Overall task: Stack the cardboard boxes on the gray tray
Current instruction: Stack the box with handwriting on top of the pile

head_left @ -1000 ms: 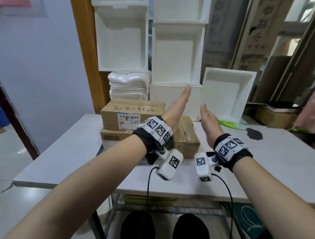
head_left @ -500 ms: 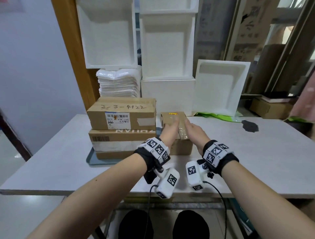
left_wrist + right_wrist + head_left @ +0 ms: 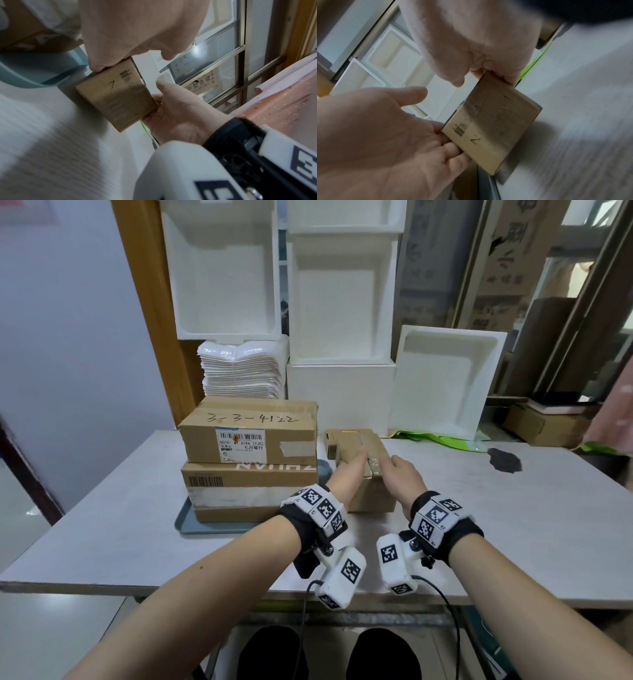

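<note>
A: Writing first, what can be read?

B: The upper box (image 3: 248,430) of the stack has "3-3-4122" handwritten on its top and a white barcode label on its front reading roughly "501E-N1 A19A [TJC]" with Chinese characters below. The lower box (image 3: 251,494) shows upside-down white letters, something like "ZHUAN", and a printed barcode at its left.

A: And the small one?

B: The small box (image 3: 358,460) carries a printed barcode and a mark like "7" on its near end face (image 3: 116,93); the finer print there is too blurred to read.

A: Where does it sit?

B: On the white table (image 3: 513,525), just right of the stack and of the gray tray (image 3: 186,525), whose rim shows beside it in the left wrist view. Its long axis runs away from the person, the short end face toward them.

A: Hands?

B: The left hand (image 3: 347,474) grips its left side, the right hand (image 3: 402,477) its right side, fingers curled along the box's sides and thumbs over the top. The box is clasped between both.

A: The stacked boxes?

B: Both lie with long axes left to right, the lower one on the tray.
</note>
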Tool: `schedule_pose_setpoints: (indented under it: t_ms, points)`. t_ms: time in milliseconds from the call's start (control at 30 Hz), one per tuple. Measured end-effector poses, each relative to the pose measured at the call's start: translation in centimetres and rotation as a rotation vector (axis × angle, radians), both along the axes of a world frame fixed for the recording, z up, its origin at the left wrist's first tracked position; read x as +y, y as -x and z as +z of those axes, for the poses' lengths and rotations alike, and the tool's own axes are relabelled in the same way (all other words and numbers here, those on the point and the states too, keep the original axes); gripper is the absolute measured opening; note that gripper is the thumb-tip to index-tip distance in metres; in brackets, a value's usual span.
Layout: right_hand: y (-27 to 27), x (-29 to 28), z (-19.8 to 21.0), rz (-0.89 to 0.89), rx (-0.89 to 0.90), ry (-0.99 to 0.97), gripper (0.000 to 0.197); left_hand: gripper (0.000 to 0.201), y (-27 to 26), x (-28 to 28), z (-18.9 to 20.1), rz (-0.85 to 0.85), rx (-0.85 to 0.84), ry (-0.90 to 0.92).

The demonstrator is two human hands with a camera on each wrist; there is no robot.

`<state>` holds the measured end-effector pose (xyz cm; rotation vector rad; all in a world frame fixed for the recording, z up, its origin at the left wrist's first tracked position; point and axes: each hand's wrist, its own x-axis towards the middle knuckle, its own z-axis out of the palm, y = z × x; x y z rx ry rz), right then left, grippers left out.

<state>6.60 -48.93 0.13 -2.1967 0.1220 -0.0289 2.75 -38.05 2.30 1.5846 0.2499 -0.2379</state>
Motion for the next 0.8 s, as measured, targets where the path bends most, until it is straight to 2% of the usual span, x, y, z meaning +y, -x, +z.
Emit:
schedule_pose_setpoints:
  t_ms: [100, 267, 333, 500, 600, 633, 733, 800]
  points:
    - [0.1, -0.4, 0.9, -0.023, -0.059, -0.015, 0.038, 0.081, 0.1, -0.1, 0.9, -0.004, -0.078, 0.016]
    - [0.7, -0.7, 3.3, -0.104, -0.22, -0.113, 0.039, 0.091, 1.2, -0.8, 3.6, -0.028, -0.164, -0.009]
    - [1.1, -0.6, 4.7, -0.142, -0.31, -0.154, 0.034, 0.088, 1.9, -1.0, 5.1, -0.028, -0.223, -0.02]
    - [2.6, -0.2, 10.0, -0.147, -0.399, -0.216, 0.043, 0.086, 4.0, -0.3, 9.8, -0.051, -0.294, 0.029]
    - [3.2, 0.4, 12.6, -0.124, -0.435, -0.21, 0.045, 0.108, 3.1, 0.6, 11.7, -0.046, -0.342, 0.064]
    - [3.5, 0.7, 13.5, -0.111, -0.441, -0.211, 0.045, 0.11, 2.6, 1.0, 11.9, -0.047, -0.353, 0.061]
    - [4.6, 2.2, 15.7, -0.065, -0.463, -0.198, 0.05, 0.082, 4.9, 2.4, 14.1, -0.034, -0.405, 0.035]
    - [5.2, 3.5, 16.8, -0.039, -0.473, -0.194, 0.052, 0.078, 5.9, 3.5, 15.0, -0.027, -0.43, 0.042]
